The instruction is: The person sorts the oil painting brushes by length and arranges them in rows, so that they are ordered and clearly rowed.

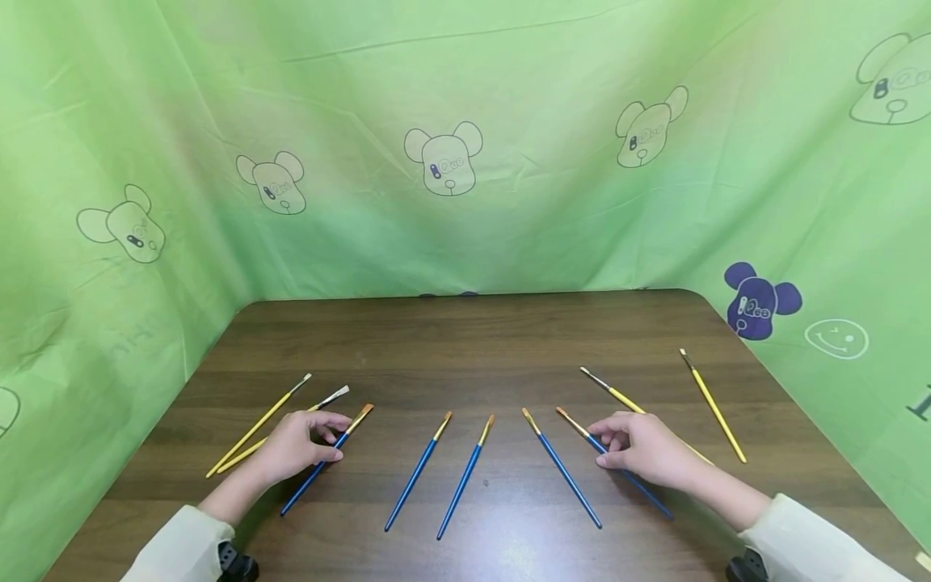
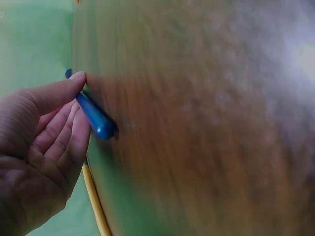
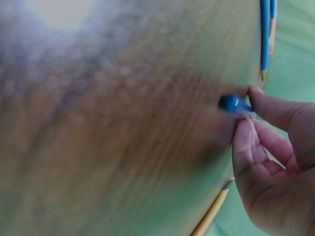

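Observation:
On the left of the table, my left hand (image 1: 300,444) pinches a blue paintbrush (image 1: 314,477) with a gold ferrule and brown bristles, tip pointing away. The left wrist view shows that brush's rounded blue end (image 2: 101,125) beyond the thumb. My right hand (image 1: 643,449) pinches another blue paintbrush (image 1: 650,495) on the right, its tip leaning inward. Its blue end (image 3: 230,103) shows at the fingertips in the right wrist view. Beneath the left hand lies a yellow paintbrush (image 1: 243,457), partly covered. Another yellow paintbrush (image 1: 624,398) is partly hidden behind the right hand.
Between the hands lie three blue paintbrushes (image 1: 418,473), (image 1: 465,481), (image 1: 563,473) on the brown table (image 1: 465,347). Farther out are a yellow paintbrush (image 1: 254,428) at left and one yellow paintbrush (image 1: 716,408) at right. A green patterned curtain (image 1: 538,218) surrounds the table's back and sides.

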A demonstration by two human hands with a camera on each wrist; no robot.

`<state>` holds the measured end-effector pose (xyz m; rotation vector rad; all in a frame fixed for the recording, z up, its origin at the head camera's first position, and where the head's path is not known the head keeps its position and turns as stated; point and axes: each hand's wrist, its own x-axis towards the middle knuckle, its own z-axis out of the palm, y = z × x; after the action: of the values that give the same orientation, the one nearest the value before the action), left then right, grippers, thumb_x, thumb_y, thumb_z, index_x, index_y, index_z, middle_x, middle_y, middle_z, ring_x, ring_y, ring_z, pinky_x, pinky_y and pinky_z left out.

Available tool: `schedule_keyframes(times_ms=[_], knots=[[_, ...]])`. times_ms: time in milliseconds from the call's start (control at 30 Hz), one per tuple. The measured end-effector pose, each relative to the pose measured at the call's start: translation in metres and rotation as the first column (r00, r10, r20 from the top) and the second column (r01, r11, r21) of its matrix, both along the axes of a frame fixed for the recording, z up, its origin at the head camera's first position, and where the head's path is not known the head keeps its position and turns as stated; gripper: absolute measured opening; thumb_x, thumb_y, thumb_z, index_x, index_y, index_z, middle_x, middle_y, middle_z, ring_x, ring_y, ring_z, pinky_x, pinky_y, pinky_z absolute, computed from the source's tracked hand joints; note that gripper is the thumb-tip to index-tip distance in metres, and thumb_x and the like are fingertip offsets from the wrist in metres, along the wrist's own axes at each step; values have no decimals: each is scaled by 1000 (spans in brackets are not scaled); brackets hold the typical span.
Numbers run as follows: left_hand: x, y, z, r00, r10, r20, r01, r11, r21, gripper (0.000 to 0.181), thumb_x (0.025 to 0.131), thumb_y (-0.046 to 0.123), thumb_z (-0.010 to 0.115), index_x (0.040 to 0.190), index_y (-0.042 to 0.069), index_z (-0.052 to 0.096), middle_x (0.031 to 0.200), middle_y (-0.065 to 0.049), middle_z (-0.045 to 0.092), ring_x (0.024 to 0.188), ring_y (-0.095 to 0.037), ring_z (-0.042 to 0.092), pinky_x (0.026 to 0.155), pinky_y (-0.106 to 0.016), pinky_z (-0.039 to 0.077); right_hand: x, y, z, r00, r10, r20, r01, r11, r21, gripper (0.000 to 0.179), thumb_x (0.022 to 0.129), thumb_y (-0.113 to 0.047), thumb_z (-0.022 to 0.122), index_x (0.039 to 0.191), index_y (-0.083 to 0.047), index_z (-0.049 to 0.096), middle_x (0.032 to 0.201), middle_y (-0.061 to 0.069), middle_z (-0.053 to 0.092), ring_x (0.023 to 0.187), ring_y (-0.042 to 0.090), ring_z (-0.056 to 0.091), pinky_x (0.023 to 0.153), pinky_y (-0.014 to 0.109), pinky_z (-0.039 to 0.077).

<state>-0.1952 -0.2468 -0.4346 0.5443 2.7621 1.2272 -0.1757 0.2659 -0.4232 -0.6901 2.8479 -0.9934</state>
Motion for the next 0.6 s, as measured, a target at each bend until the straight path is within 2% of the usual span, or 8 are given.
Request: schedule_keyframes(times_ms=[100,300,467,600], knots=[[1,2,1,1000,4,-10,-4,1000,3,38,71,0,82,107,0,72,98,-8,71,76,-14,62,52,-25,50,0,0,1,1000,-8,13,8,1000,-3,32,73,-6,80,103,1,70,75,-8,58,68,3,54,60,24,48],[2,2,0,1000,1,-6,0,1000,20,35,73,-4,79,107,-3,70,96,-8,71,75,-13,63,60,-24,50,-1,-1,1,999,-16,46,16,1000,-2,29,75,-3,78,102,2,71,75,-7,59,68,4,55,60,24,49],[1,2,-1,1000,-19,-7,19,999,47,35,75,-7,74,109,-7,68,92,-9,71,75,-14,63,65,-24,52,-2,0,0,999,-4,43,4,1000,0,26,75,-3,77,99,3,70,75,-6,60,69,6,55,59,24,49],[-2,4,0,1000,-3,-18,4,1000,31,33,76,-6,73,108,-6,68,88,-6,71,75,-14,63,65,-24,52,-4,-1,1,999,-7,43,7,1000,9,25,76,-2,77,99,4,70,76,-6,61,70,7,56,60,24,49]])
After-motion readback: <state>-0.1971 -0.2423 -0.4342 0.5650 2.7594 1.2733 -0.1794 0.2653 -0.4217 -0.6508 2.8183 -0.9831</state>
